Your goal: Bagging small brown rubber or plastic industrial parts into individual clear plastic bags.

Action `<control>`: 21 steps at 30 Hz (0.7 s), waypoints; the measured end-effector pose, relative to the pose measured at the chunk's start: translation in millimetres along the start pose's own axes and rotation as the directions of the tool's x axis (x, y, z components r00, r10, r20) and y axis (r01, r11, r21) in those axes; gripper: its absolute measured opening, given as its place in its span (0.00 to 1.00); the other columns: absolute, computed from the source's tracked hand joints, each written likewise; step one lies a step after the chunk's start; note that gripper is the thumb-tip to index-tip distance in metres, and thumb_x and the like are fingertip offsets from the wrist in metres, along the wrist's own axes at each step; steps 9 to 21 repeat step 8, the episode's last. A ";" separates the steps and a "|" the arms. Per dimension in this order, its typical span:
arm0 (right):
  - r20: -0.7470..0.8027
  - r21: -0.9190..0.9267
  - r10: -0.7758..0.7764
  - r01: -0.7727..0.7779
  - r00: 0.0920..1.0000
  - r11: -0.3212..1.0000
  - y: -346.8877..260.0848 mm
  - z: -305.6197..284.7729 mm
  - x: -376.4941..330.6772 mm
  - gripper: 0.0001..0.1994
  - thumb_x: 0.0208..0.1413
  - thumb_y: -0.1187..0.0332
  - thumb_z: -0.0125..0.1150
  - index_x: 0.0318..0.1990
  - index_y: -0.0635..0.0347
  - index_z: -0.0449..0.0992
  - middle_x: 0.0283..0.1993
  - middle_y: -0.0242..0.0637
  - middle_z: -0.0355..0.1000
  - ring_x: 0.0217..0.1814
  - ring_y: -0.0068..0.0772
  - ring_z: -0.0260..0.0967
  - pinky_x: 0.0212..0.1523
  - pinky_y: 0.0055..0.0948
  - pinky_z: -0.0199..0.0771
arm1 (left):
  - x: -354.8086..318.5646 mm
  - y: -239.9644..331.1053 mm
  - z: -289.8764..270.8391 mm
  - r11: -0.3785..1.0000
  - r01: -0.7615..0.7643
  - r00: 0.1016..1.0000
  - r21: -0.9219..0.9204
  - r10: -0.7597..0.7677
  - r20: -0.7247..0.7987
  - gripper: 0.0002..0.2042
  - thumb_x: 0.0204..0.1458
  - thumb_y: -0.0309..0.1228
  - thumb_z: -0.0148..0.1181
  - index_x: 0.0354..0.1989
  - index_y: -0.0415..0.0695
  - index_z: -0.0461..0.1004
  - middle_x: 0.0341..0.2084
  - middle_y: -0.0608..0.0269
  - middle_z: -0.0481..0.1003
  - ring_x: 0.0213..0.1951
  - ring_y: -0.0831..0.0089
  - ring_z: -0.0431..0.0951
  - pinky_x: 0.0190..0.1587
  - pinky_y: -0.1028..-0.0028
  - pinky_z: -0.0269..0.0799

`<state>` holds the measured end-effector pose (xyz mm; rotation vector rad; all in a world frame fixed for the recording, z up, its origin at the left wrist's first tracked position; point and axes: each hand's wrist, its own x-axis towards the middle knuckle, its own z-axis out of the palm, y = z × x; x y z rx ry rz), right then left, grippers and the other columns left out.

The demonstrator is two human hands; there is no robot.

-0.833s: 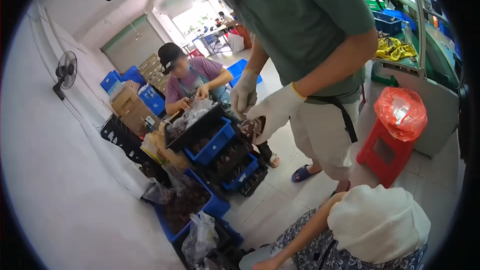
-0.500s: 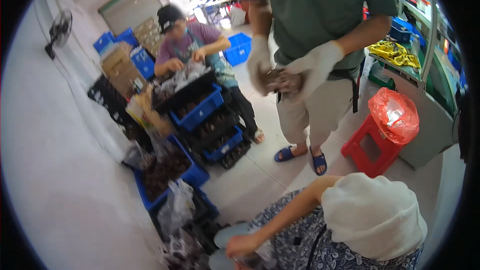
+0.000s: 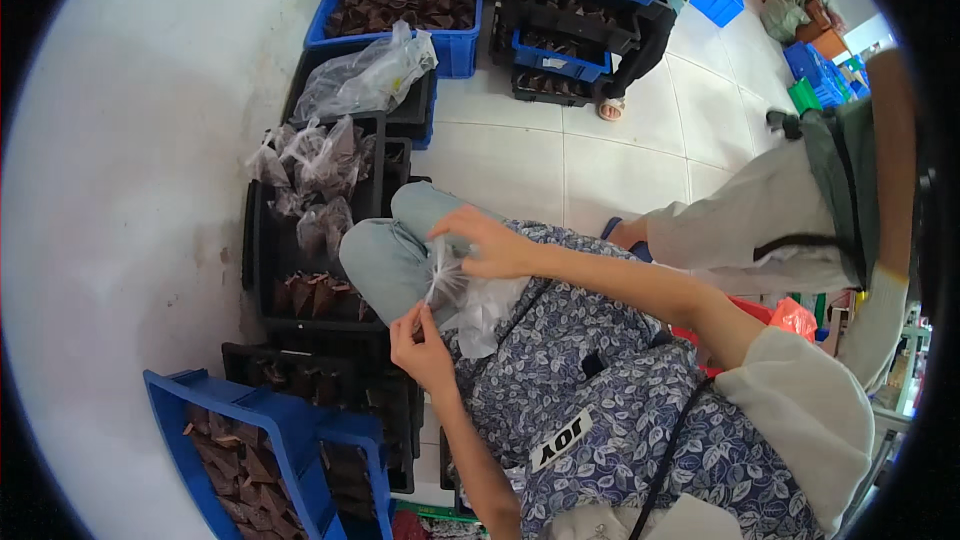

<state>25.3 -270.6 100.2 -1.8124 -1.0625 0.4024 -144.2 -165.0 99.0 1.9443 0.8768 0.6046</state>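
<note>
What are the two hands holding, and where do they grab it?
Both hands hold a clear plastic bag over the lap. The left hand pinches its lower edge; the right hand grips the gathered top with its fingers.

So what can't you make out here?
- Bag contents: head view, crumpled plastic and the seated person's hands hide them.
- Standing person: head view, cut off at the right rim.
- Dark pieces in crate: head view, too small to identify.
- Wearer's own hands: outside the picture.
</note>
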 end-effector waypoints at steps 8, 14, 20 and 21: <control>0.470 -0.344 0.030 0.151 0.882 0.927 9.7 25.7 9.5 0.30 0.33 0.61 0.66 0.49 0.53 0.66 0.46 0.36 0.65 0.53 0.42 0.59 0.51 0.46 0.57 | -2.1 15.1 15.6 0.997 0.010 0.997 0.071 -0.004 -0.075 0.16 0.48 0.32 0.61 0.46 0.42 0.70 0.38 0.59 0.67 0.36 0.64 0.72 0.32 0.71 0.69; 0.470 -0.344 0.030 0.151 0.882 0.927 9.7 25.7 9.5 0.30 0.33 0.61 0.66 0.49 0.53 0.66 0.46 0.36 0.65 0.53 0.42 0.59 0.51 0.46 0.57 | -2.1 15.1 15.6 0.997 0.010 0.997 0.071 -0.004 -0.075 0.16 0.48 0.32 0.61 0.46 0.42 0.70 0.38 0.59 0.67 0.36 0.64 0.72 0.32 0.71 0.69; 0.470 -0.344 0.030 0.151 0.882 0.927 9.7 25.7 9.5 0.30 0.33 0.61 0.66 0.49 0.53 0.66 0.46 0.36 0.65 0.53 0.42 0.59 0.51 0.46 0.57 | -2.1 15.1 15.6 0.997 0.010 0.997 0.071 -0.004 -0.075 0.16 0.48 0.32 0.61 0.46 0.42 0.70 0.38 0.59 0.67 0.36 0.64 0.72 0.32 0.71 0.69; 0.470 -0.344 0.030 0.151 0.882 0.927 9.7 25.7 9.5 0.30 0.33 0.61 0.66 0.49 0.53 0.66 0.46 0.36 0.65 0.53 0.42 0.59 0.51 0.46 0.57 | -2.1 15.1 15.6 0.997 0.010 0.997 0.071 -0.004 -0.075 0.16 0.48 0.32 0.61 0.46 0.42 0.70 0.38 0.59 0.67 0.36 0.64 0.72 0.32 0.71 0.69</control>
